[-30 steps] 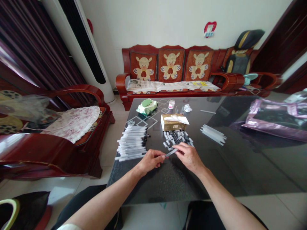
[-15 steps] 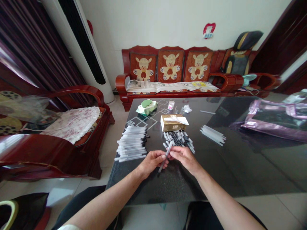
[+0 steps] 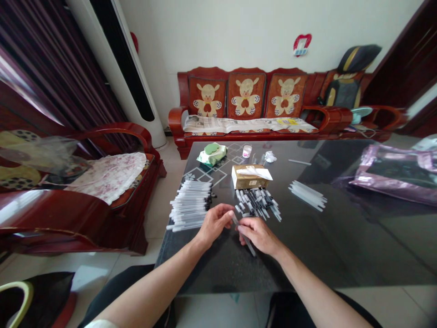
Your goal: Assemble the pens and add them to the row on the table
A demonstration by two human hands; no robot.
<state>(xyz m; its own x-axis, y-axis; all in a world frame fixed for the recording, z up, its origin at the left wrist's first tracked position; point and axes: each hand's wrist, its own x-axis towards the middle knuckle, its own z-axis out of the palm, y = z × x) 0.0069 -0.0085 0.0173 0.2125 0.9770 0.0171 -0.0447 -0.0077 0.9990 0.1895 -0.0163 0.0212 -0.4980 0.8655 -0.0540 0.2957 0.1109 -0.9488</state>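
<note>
Over the near part of the table, a pen (image 3: 250, 247) slants between my two hands, its lower end pointing toward me and to the right. My right hand (image 3: 260, 234) is closed around the middle of it. The fingertips of my left hand (image 3: 217, 222) pinch at its upper end. Just beyond my hands lies a loose pile of black and clear pen parts (image 3: 257, 202). To the left, many whitish pens with black tips (image 3: 191, 206) are stacked side by side. Several frosted empty pen tubes (image 3: 307, 196) lie together on the right.
A gold tissue box (image 3: 251, 183) stands behind the pile. Farther back are a green wipes pack (image 3: 212, 155), a small white cup (image 3: 247, 151), crumpled tissue (image 3: 270, 156) and a single tube (image 3: 299, 162). A purple-edged plastic bag (image 3: 392, 184) covers the table's right side.
The pen has turned in my hands: its lower end pointed left toward me and now points right. My right hand holds the middle, while my left has slid to the upper end.
</note>
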